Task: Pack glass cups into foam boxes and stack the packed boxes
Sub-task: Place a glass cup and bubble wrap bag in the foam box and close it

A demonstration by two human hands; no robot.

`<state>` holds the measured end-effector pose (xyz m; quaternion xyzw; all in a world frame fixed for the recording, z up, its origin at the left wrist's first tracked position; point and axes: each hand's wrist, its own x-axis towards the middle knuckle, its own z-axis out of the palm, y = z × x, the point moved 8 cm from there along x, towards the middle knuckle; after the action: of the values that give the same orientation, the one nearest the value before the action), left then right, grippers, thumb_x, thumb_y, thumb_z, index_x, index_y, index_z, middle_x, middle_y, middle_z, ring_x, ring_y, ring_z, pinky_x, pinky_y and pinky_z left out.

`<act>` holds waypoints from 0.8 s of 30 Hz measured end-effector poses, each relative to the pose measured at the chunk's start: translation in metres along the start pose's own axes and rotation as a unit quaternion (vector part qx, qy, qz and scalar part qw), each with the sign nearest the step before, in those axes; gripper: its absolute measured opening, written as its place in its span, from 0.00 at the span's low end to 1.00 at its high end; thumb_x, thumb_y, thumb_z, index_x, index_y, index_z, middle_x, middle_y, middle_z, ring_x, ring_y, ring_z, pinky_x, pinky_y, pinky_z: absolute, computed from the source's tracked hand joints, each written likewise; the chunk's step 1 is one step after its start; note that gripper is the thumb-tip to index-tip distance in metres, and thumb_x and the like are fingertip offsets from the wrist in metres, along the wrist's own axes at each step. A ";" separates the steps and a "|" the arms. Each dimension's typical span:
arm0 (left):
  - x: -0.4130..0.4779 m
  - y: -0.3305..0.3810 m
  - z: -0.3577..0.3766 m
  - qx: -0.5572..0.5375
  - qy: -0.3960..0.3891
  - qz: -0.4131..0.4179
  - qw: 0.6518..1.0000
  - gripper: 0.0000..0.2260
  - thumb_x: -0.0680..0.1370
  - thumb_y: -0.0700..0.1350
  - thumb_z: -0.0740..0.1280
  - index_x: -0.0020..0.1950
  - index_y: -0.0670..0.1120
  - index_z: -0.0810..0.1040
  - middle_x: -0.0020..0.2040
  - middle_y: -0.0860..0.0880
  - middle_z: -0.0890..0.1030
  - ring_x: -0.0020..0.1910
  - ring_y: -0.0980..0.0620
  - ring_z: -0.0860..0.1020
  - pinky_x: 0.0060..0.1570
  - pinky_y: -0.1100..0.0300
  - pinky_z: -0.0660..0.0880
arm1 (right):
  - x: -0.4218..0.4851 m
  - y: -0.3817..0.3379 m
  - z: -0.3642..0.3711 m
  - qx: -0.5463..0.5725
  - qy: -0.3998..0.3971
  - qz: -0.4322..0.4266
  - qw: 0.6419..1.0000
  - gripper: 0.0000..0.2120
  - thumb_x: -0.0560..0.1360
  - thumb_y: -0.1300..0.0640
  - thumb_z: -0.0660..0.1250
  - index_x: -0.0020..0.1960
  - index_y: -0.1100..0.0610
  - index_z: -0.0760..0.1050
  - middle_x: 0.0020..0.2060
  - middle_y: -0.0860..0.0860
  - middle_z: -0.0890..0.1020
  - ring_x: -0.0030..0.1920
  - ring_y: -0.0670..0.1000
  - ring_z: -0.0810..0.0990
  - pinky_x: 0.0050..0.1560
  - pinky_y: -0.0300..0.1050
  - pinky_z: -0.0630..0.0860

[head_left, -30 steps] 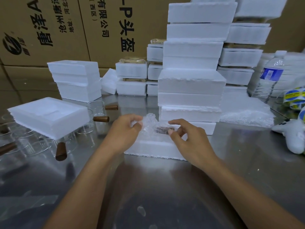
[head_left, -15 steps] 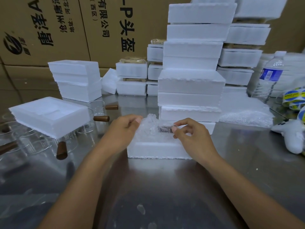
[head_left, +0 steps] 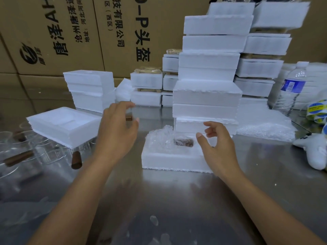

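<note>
A white foam box lies open on the steel table in the middle. Inside it sits a glass cup wrapped in bubble wrap, its brown wooden handle showing through. My left hand hovers to the left of the box, fingers loosely spread, holding nothing. My right hand hangs at the box's right end with relaxed fingers, also empty. A foam lid rests tilted on several bare glass cups at the left. Behind the box rises a tall stack of packed foam boxes.
More foam box stacks stand at the back against printed cardboard cartons. A sheet of bubble wrap lies at the right, with a water bottle, tape rolls and a white tool beyond it.
Both hands let go of the wrapped cup and drew apart from the box. My left hand lifted and moved left; my right hand moved right.
</note>
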<state>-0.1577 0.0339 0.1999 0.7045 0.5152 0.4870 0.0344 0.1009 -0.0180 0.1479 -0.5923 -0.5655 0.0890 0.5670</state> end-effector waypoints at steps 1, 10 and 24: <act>0.004 -0.004 -0.010 0.066 -0.008 0.006 0.998 0.18 0.77 0.44 0.68 0.66 0.49 0.71 0.62 0.50 0.72 0.62 0.48 0.68 0.58 0.55 0.66 | 0.000 0.000 0.002 -0.010 -0.007 -0.005 1.000 0.13 0.75 0.52 0.66 0.57 0.43 0.67 0.48 0.38 0.72 0.51 0.37 0.72 0.50 0.32 0.68; 0.020 -0.064 -0.049 0.420 -0.155 -0.090 0.890 0.17 0.78 0.52 0.63 0.64 0.47 0.70 0.61 0.44 0.77 0.61 0.42 0.73 0.58 0.50 0.65 | -0.006 0.000 0.002 -0.022 0.004 -0.018 1.000 0.12 0.76 0.54 0.66 0.57 0.44 0.68 0.46 0.39 0.73 0.48 0.38 0.73 0.50 0.41 0.68; 0.011 0.049 -0.080 -0.153 -0.003 0.072 0.986 0.12 0.80 0.45 0.63 0.63 0.54 0.77 0.49 0.61 0.80 0.41 0.63 0.77 0.36 0.68 0.71 | -0.004 -0.010 -0.017 0.073 0.057 0.001 0.996 0.08 0.77 0.53 0.63 0.55 0.46 0.70 0.45 0.43 0.76 0.48 0.37 0.74 0.44 0.25 0.67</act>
<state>-0.1815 -0.0165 0.2755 0.7277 0.3823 0.5590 0.1087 0.1063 -0.0336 0.1592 -0.5534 -0.5241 0.0971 0.6400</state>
